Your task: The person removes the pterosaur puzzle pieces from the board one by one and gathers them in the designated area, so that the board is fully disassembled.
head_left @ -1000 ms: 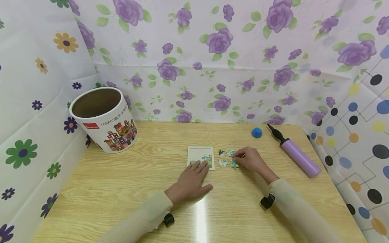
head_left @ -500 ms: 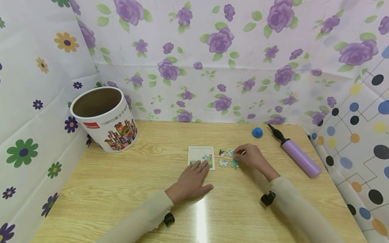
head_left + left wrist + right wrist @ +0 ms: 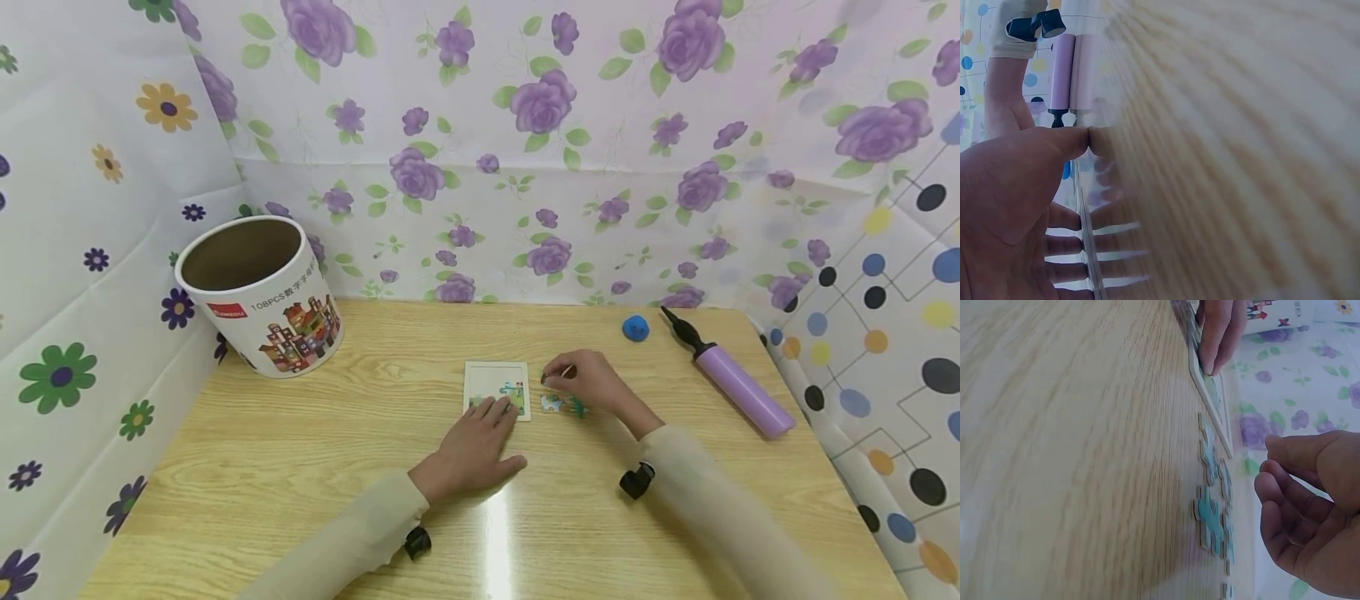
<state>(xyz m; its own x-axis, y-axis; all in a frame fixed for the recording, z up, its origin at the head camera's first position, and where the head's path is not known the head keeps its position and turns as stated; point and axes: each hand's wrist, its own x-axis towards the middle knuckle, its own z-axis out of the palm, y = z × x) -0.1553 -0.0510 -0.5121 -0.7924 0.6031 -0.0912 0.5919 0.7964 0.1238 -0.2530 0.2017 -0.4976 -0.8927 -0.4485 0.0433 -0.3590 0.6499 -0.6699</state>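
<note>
1. The left hand [image 3: 475, 450] is lying flat near the middle of the table [image 3: 300, 467], fingers straight, with the fingertips pressing on the near edge of the puzzle board [image 3: 496, 388].
2. The right hand [image 3: 592, 385] is hovering just right of the board, over the loose puzzle pieces [image 3: 562, 404]. Its fingers are curling with the thumb close to the forefinger; whether they are pinching a piece cannot be told from these views.
3. The pieces are lying flat on the table just beside the board's right edge, some touching each other.
4. Risk: the right hand's fingers may be brushing neighbouring pieces, scattering them or sliding them under the board's edge.
5. Risk: if the left hand's pressure eases, the board may be shifting on the smooth wood.
6. A puzzle tub [image 3: 258, 293] is standing open at the far left corner.
7. A blue ball [image 3: 634, 327] and a purple pump [image 3: 731, 381] are lying towards the far right edge, well apart from the pieces; nothing is blocking the path between pieces and board.
</note>
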